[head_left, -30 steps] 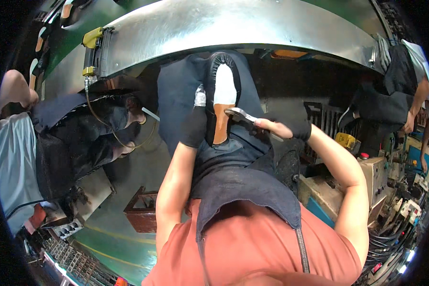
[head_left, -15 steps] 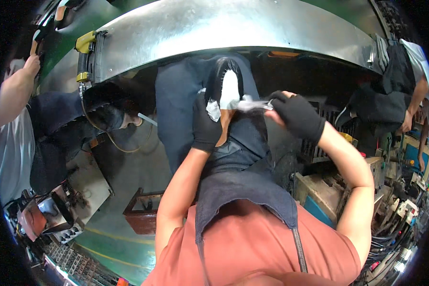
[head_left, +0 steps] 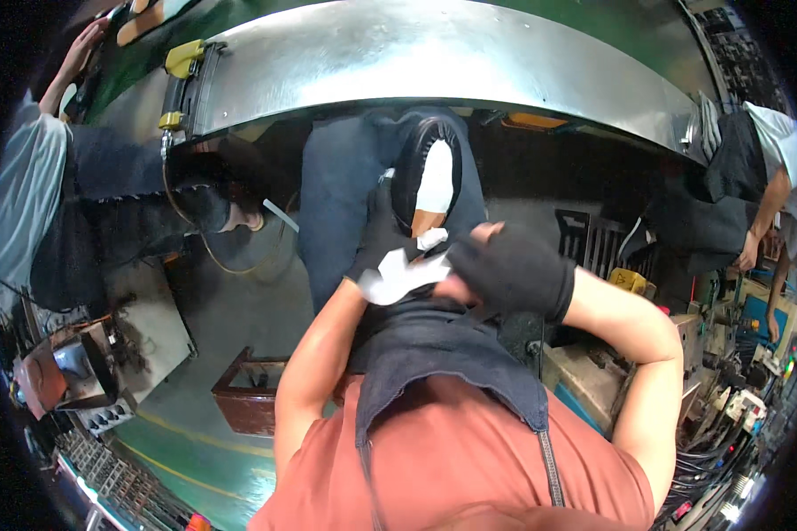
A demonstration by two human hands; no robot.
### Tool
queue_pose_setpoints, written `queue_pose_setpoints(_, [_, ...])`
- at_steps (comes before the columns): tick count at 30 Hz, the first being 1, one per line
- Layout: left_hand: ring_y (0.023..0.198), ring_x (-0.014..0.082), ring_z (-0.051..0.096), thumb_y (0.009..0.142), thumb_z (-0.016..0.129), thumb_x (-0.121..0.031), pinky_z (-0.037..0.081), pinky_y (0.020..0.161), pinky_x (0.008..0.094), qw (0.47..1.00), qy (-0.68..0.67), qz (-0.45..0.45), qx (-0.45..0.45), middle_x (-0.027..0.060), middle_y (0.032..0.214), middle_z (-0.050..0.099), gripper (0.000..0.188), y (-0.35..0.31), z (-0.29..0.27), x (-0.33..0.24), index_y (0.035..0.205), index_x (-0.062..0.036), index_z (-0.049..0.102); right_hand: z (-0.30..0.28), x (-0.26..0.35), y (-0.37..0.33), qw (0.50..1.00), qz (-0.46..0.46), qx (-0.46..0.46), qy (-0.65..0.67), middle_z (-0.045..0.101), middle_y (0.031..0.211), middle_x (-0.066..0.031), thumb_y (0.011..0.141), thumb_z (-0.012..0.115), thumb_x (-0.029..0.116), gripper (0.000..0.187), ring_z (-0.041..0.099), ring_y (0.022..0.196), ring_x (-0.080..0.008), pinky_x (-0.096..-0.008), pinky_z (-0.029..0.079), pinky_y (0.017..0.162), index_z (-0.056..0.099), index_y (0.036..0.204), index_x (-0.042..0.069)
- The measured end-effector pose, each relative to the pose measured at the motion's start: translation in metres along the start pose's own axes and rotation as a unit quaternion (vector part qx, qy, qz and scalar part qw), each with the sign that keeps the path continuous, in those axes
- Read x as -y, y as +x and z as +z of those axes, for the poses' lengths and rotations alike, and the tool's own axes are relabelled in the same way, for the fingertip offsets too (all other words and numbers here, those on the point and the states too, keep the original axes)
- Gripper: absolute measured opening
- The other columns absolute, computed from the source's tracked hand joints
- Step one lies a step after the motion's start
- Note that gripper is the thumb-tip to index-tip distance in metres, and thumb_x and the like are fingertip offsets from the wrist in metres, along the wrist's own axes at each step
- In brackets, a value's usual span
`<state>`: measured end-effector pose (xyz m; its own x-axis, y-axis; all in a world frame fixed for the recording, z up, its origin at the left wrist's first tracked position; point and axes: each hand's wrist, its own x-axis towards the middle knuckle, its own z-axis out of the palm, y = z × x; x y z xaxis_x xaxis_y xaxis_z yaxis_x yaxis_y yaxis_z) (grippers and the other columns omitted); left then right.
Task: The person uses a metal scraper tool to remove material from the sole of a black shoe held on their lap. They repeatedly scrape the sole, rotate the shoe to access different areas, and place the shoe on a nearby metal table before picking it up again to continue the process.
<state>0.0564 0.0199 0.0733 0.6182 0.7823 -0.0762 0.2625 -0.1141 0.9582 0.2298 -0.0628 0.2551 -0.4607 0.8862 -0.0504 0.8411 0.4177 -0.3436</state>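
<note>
A black shoe upper (head_left: pixel 406 184) lies bottom up on my lap, toe pointing away from me. Its gathered edge surrounds a white patch (head_left: pixel 437 181) and a brown insole (head_left: pixel 429 219). In a black fingerless glove, my left hand (head_left: pixel 376 234) grips the shoe along its left side; its fingers are partly hidden. My right hand (head_left: pixel 514 270), gloved the same way, is closed just nearer to me than the heel. From its fingers a white, motion-blurred piece (head_left: pixel 398 276) extends left, over my left wrist. Its exact kind is not clear.
A metal worktop (head_left: pixel 398 57) crosses ahead, with a yellow and black air tool (head_left: pixel 179 84) and hose at its left end. Co-workers sit on both sides. A brown wooden stool (head_left: pixel 248 394) stands lower left; machinery (head_left: pixel 584 380) is at my right.
My right hand has moved toward me, drawing the white piece from beside the shoe to over my left wrist. The left hand stays on the shoe. The co-worker's hand at left has opened.
</note>
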Motion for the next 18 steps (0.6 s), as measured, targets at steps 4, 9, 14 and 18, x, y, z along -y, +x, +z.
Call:
queue_pose_setpoints(4, [0.130,0.0391,0.034,0.064,0.086,-0.037,0.028,0.109,0.0459,0.987,0.113,0.115,-0.002,0.0246,0.137,0.033,0.110,-0.005,-0.001,0.001,0.141,0.0043,0.020,0.027,-0.032,0.003,0.992,-0.035,0.040,0.112,0.062,0.073,-0.0148,0.088,0.057,0.048,0.045,0.065,0.067,-0.0346,-0.0413,0.053,0.059,0.062,0.080,0.004])
queue_pose_setpoints(9, [0.139,0.0358,0.025,0.069,0.084,-0.038,0.016,0.116,0.0450,0.994,0.082,0.046,0.051,0.0279,0.146,0.029,0.118,-0.011,-0.009,-0.013,0.146,0.0082,0.006,0.032,-0.013,-0.008,0.990,-0.129,-0.034,0.041,0.058,0.074,-0.0097,0.086,0.061,0.046,0.040,0.060,0.061,-0.0288,-0.0391,0.049,0.056,0.057,0.074,0.008])
queue_pose_setpoints(14, [0.139,0.0399,0.023,0.064,0.087,-0.036,0.023,0.113,0.0427,0.997,0.045,0.033,0.044,0.0292,0.146,0.022,0.120,-0.010,-0.015,-0.010,0.144,0.0083,0.009,0.045,-0.042,-0.026,0.957,0.198,0.121,0.173,0.064,0.081,-0.0200,0.095,0.052,0.041,0.042,0.062,0.066,-0.0332,-0.0404,0.049,0.062,0.064,0.092,0.001])
queue_pose_setpoints(18, [0.141,0.0377,0.021,0.065,0.087,-0.031,0.022,0.114,0.0413,0.995,0.070,0.044,0.054,0.0262,0.149,0.021,0.118,-0.002,-0.026,-0.037,0.146,0.0069,0.009,0.117,-0.002,-0.074,0.779,0.393,-0.107,0.476,0.062,0.071,-0.0063,0.099,0.047,0.041,0.044,0.059,0.058,-0.0218,-0.0364,0.048,0.061,0.061,0.088,0.001])
